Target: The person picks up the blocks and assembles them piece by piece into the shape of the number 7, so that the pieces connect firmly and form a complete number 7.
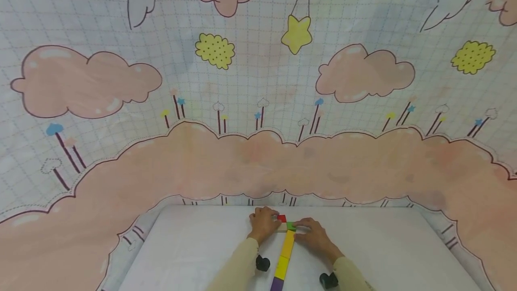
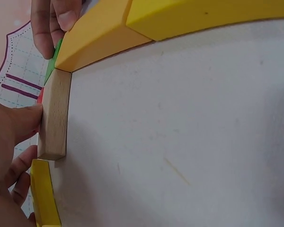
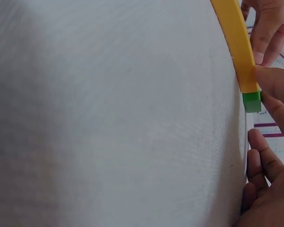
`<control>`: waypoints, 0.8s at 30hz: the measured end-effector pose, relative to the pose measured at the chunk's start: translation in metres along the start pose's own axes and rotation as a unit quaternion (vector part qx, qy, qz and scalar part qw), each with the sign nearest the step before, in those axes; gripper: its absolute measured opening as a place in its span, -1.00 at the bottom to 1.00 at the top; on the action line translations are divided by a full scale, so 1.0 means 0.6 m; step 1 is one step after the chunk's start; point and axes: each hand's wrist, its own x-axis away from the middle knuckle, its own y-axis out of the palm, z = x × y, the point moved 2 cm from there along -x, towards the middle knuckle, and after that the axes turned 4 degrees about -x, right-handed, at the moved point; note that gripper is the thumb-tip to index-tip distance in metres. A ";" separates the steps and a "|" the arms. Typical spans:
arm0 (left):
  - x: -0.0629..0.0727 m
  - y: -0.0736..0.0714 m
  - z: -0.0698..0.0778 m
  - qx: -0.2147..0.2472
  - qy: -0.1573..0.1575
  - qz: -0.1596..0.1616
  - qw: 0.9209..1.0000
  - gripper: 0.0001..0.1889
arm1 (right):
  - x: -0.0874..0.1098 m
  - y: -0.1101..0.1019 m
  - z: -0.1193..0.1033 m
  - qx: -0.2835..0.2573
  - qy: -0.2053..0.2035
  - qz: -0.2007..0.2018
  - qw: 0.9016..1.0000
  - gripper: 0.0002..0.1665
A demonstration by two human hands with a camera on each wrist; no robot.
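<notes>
My left hand (image 1: 264, 224) pinches at a small red block (image 1: 281, 218), its thumb beside a plain wooden block (image 2: 56, 116). In the left wrist view a separate yellow block (image 2: 45, 193) stands by the left hand's lower fingers; the head view hides it under that hand. My right hand (image 1: 317, 237) pinches around a green block (image 1: 291, 226) from the right, with its thumb against the end of the orange-yellow block (image 3: 239, 45). Green, plain wood and orange-yellow meet at one corner.
Below the orange-yellow block, a yellow block (image 1: 282, 267) and a purple block (image 1: 277, 284) continue the line toward me. Black wrist pieces (image 1: 262, 263) sit at both sleeves. The white tabletop (image 1: 194, 237) ends at a cloud-patterned cloth (image 1: 258, 165).
</notes>
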 end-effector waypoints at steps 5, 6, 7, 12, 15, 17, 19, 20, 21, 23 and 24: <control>0.001 -0.005 0.003 0.007 0.014 0.001 1.000 -0.81 | 0.000 0.000 -0.001 0.001 -0.014 0.000 1.000 -0.68; 0.001 -0.006 0.004 0.006 0.019 0.002 1.000 -0.82 | 0.000 -0.001 -0.001 0.003 -0.016 0.000 1.000 -0.68; 0.001 -0.006 0.004 0.008 0.024 0.004 1.000 -0.82 | -0.001 -0.001 -0.001 0.004 -0.017 0.001 1.000 -0.68; 0.000 -0.006 0.006 0.019 0.033 0.010 0.999 -0.81 | -0.002 -0.003 0.000 -0.001 -0.013 0.000 1.000 -0.69; -0.001 -0.005 0.007 0.024 0.033 0.016 0.999 -0.82 | -0.003 -0.002 -0.001 -0.002 -0.013 -0.002 1.000 -0.69; -0.001 -0.003 0.007 0.024 0.032 0.019 0.999 -0.84 | -0.003 -0.002 0.000 -0.005 -0.012 -0.003 1.000 -0.69; -0.002 0.000 0.006 0.023 0.032 0.024 0.999 -0.85 | -0.003 -0.002 0.000 -0.005 -0.018 -0.002 1.000 -0.68; -0.002 0.001 0.005 0.024 0.033 0.027 0.999 -0.86 | -0.003 -0.002 0.000 -0.006 -0.017 -0.002 1.000 -0.68; -0.002 0.002 0.005 0.026 0.033 0.030 0.999 -0.87 | -0.003 -0.002 0.000 -0.008 -0.019 -0.001 1.000 -0.68; -0.001 0.004 0.003 0.029 0.032 0.036 0.998 -0.89 | -0.004 -0.001 0.002 -0.005 -0.021 -0.003 1.000 -0.67; -0.001 0.004 0.003 0.034 0.030 0.039 0.998 -0.90 | -0.004 0.000 0.003 -0.005 -0.020 -0.003 1.000 -0.68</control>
